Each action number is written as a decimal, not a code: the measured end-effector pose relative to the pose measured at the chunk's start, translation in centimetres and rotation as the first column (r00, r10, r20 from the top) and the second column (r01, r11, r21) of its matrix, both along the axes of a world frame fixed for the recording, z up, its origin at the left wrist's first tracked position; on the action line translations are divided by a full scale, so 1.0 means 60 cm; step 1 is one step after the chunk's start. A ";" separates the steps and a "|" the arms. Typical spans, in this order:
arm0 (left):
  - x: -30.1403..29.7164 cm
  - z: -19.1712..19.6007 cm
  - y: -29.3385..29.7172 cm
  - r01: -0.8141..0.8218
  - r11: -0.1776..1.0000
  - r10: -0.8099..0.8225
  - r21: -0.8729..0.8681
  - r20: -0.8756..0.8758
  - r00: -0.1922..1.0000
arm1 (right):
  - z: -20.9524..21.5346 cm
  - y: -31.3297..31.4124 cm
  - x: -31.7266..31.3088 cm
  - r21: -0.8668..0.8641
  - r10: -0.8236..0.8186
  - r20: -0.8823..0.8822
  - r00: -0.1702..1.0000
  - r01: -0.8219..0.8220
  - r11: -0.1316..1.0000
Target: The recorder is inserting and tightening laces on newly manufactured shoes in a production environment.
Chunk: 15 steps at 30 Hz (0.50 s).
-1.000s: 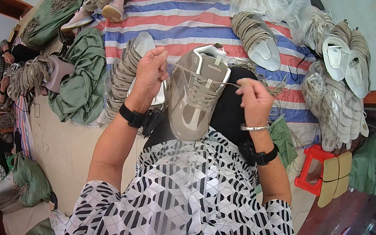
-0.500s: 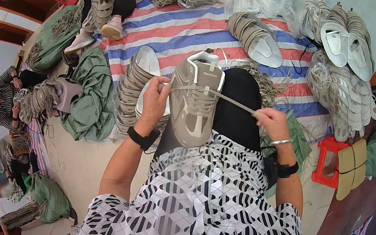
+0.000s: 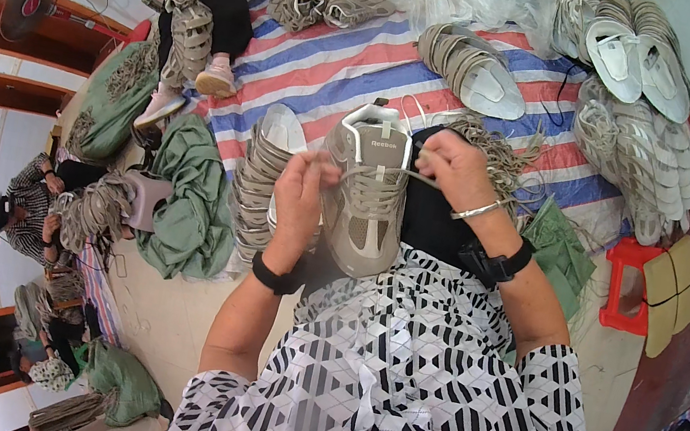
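A taupe sneaker upper (image 3: pixel 363 242) with mesh and a white lining rests on my lap, its toe toward me. Its flat taupe shoelace (image 3: pixel 374 168) threads up the front and crosses near the top of the tongue. At the upper's left side my left hand (image 3: pixel 300 198) is closed, with thumb and fingertips pinching the lace; the hand is slightly blurred. On the other side my right hand (image 3: pixel 462 179), palm down, has its bent fingers closed on the lace close to the collar.
Stacked uppers (image 3: pixel 262 187) stand left of my knee, with another stack (image 3: pixel 472 70) ahead on the striped sheet (image 3: pixel 324 73). A loose lace pile (image 3: pixel 499 155) lies beyond my right hand. A red stool (image 3: pixel 626 284) is at right. Co-workers sit at left, near green sacks (image 3: pixel 191 198).
My right hand has come in from the far right to beside the upper, so the lace's stretched length is shorter. My left hand has shifted slightly toward the upper. The view has turned a little.
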<state>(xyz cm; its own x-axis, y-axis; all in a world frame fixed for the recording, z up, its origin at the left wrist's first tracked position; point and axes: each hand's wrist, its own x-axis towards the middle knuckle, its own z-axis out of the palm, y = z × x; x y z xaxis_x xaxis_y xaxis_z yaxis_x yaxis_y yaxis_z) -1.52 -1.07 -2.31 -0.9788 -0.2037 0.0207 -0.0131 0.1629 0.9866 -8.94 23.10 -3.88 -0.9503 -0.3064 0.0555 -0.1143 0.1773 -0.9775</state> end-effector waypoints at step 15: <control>-0.004 0.007 -0.012 0.076 0.976 -0.069 -0.202 0.045 0.997 | -0.026 -0.020 0.031 0.358 0.077 -0.058 0.995 -0.052 0.932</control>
